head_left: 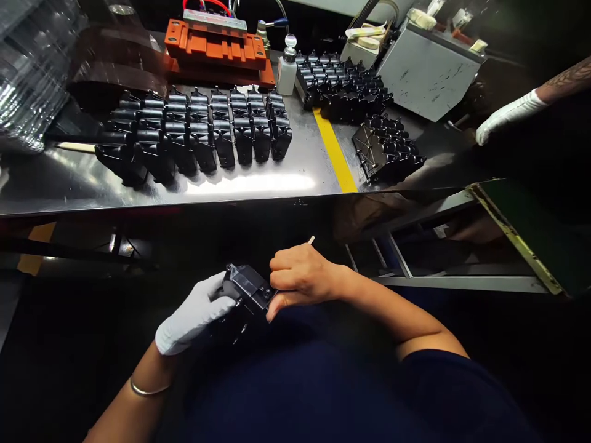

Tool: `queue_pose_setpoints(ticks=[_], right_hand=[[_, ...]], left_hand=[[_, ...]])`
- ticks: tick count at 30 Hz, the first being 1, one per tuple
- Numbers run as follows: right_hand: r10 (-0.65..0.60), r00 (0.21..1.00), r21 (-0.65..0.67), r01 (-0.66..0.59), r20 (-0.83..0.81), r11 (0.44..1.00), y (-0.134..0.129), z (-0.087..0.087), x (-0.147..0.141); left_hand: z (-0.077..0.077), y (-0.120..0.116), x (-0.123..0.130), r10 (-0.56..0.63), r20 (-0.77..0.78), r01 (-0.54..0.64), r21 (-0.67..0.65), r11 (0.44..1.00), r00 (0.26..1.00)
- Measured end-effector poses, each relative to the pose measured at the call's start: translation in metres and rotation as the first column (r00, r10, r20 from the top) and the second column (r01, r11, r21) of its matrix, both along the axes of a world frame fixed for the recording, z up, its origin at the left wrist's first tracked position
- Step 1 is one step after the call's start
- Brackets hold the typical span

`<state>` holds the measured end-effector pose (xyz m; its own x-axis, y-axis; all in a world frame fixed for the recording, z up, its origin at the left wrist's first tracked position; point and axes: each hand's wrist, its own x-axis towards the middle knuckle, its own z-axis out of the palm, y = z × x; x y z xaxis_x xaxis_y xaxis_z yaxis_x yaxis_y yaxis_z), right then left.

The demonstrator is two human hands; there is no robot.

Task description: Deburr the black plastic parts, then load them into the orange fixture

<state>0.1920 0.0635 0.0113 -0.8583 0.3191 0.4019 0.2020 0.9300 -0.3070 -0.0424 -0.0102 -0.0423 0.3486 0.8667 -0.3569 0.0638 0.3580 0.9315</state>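
Note:
My left hand, in a white glove, grips a black plastic part by its left end, in front of my body and below the bench edge. At the part's right end is my right hand, ungloved, its fingers curled round a thin stick whose pale tip shows above the knuckles. The thumb of that hand points down beside the part. The stick's other end is hidden by my fingers.
Rows of black parts stand on the metal bench. Right of a yellow stripe are more black parts. Behind are an orange fixture, a white bottle and a grey box. Another person's gloved hand is at right.

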Motion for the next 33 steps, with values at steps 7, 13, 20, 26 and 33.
queue_pose_setpoints(ticks=[7,13,20,26,33], right_hand=[[-0.123,0.988,0.049,0.128,-0.092,0.991,-0.002,-0.004,-0.002],[-0.151,0.982,0.058,0.158,-0.113,0.986,-0.003,-0.007,-0.001],[-0.11,0.984,-0.006,0.11,-0.137,0.994,-0.006,-0.006,0.002],[-0.116,0.993,-0.175,0.111,-0.023,0.978,-0.007,-0.007,0.005],[-0.079,0.992,-0.623,0.0,-0.1,0.782,-0.004,-0.014,0.016]], left_hand=[[0.003,0.0,0.01,0.089,-0.001,-0.089,0.0,0.996,0.996],[0.005,0.0,0.014,0.132,0.069,-0.133,0.005,0.991,0.989],[0.004,0.0,0.016,0.081,0.089,-0.085,0.034,0.996,0.993],[0.0,0.001,0.013,0.056,0.066,-0.06,0.063,0.996,0.996],[0.016,0.008,0.007,0.022,-0.088,-0.018,0.043,0.999,0.996]])
